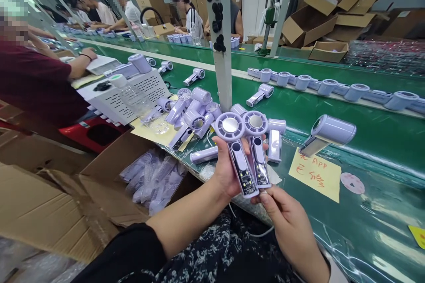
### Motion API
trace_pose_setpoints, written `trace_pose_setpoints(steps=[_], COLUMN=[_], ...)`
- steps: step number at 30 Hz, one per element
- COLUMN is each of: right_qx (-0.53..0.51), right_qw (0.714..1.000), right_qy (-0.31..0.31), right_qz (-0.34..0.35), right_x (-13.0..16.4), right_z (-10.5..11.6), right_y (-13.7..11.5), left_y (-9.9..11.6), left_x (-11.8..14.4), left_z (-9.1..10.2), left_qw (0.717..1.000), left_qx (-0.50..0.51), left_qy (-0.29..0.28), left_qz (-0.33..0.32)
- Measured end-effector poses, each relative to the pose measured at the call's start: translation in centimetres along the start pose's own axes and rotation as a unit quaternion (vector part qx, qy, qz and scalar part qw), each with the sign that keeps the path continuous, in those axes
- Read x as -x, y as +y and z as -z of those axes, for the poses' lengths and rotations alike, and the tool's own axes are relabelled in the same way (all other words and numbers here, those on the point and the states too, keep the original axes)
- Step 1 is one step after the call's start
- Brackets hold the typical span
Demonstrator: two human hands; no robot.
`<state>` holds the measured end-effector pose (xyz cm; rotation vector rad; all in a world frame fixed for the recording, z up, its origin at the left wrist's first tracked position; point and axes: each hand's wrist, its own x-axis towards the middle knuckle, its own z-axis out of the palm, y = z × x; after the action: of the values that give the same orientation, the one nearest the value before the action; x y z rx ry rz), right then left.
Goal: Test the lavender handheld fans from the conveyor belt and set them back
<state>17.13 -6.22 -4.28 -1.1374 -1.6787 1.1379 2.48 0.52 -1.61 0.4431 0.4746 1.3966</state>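
Note:
My left hand is closed around two lilac handheld fans, held side by side with their round heads up. The nearer fan and the farther fan both show a see-through handle with a circuit board inside. At the bottom end of the farther fan, my right hand is closed in a pinch. What sits between its fingertips is hidden. A thin white cable loops below and passes behind that hand. More fans lie piled just beyond my left hand.
One fan rests by a yellow note on the green bench. Fans line the belt behind. A white upright post stands ahead. At left are a vented metal box, a carton of bagged parts and a co-worker's arm.

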Motion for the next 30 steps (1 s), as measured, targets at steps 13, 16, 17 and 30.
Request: trace_pose_setpoints(steps=[13, 16, 17, 30], right_qx=[-0.240, -0.215, -0.214, 0.180], right_qw=[0.960, 0.967, 0.966, 0.979], right_qy=[0.073, 0.058, 0.066, 0.063], right_qz=[-0.125, -0.123, -0.125, 0.072], right_x=[0.5, 0.4, 0.3, -1.5], right_z=[-1.4, -1.2, -1.4, 4.3], right_y=[-0.1, -0.1, 0.0, 1.0], left_y=[-1.4, -1.2, -1.3, 2.3], left_x=[0.9, 0.9, 1.0, -0.5], left_z=[0.3, 0.4, 0.5, 1.9], left_qw=[0.993, 0.994, 0.994, 0.960], left_qx=[-0.078, -0.059, -0.055, -0.121], left_qy=[-0.020, -0.030, -0.030, 0.067], left_qz=[-0.090, -0.083, -0.087, -0.245])
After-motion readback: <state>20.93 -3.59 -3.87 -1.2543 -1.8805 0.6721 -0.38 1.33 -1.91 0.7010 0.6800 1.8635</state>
